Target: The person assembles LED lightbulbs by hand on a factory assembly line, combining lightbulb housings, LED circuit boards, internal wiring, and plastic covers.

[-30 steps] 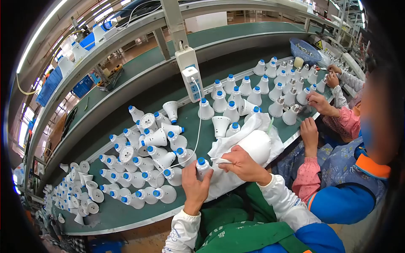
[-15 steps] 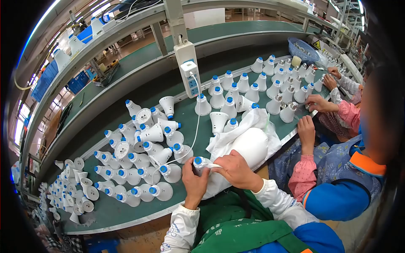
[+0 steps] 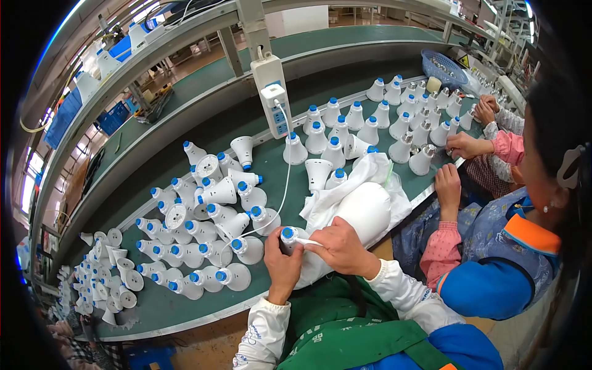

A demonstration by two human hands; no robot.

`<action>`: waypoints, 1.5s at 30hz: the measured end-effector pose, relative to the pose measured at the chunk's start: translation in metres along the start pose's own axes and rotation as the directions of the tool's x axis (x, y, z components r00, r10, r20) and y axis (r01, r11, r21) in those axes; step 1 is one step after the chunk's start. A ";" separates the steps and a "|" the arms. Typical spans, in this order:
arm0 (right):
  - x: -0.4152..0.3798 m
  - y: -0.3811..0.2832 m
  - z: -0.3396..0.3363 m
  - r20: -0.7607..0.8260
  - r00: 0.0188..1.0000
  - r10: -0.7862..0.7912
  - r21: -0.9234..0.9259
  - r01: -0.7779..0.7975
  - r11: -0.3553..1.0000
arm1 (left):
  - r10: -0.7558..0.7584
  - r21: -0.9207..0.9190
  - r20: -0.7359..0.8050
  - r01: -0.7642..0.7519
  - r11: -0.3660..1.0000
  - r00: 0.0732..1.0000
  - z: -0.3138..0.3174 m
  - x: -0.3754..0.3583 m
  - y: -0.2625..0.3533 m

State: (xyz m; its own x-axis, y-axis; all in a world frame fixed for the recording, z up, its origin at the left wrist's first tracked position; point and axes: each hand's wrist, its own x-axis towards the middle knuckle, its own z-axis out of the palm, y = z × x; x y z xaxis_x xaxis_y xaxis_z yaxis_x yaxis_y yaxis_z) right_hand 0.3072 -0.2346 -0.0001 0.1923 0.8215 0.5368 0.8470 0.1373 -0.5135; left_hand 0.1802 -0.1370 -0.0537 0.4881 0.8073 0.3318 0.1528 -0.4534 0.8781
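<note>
Close to the table's front edge, my left hand (image 3: 282, 266) is closed round a white cone-shaped bulb housing (image 3: 295, 242) with a blue cap, tilted with the cap upward. My right hand (image 3: 340, 248) pinches a thin white strip (image 3: 310, 242) that reaches the side of this housing; its exact kind I cannot make out. Just beyond my right hand lies a white plastic bag (image 3: 394, 209) with a large, smooth white rounded bundle (image 3: 365, 208). Many similar housings (image 3: 250, 250) with blue caps lie or stand to the left of my hands.
A white cable (image 3: 287, 179) runs from a power strip (image 3: 269, 80) across the green table (image 3: 203, 308). More bulbs (image 3: 422, 160), some with metal caps, stand at right near co-workers' hands (image 3: 448, 188). A blue basket (image 3: 444, 68) sits at the back.
The view has shifted slightly, and the co-worker at right has leaned further into view. My hands keep nearly the same hold on the housing and the strip.
</note>
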 end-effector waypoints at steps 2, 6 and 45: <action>0.001 -0.001 -0.001 0.008 1.000 0.001 -0.004 -0.001 1.000 | 0.000 0.012 -0.005 0.000 1.000 1.000 0.000 0.000 0.000; 0.002 0.001 0.001 0.013 1.000 0.003 0.014 -0.003 1.000 | -0.016 0.004 0.007 0.016 1.000 1.000 -0.001 0.001 0.003; 0.007 0.009 0.007 -0.002 1.000 0.028 0.068 -0.028 0.997 | -0.273 -0.300 0.350 0.384 0.873 0.896 -0.018 0.023 0.013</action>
State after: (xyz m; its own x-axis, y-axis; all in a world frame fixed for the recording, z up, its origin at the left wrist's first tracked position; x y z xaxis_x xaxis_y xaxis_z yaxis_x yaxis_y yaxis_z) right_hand 0.3126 -0.2238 -0.0052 0.2172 0.8238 0.5236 0.8054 0.1518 -0.5729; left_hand 0.1783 -0.1176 -0.0281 0.6965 0.7147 -0.0634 0.0629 0.0272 0.9976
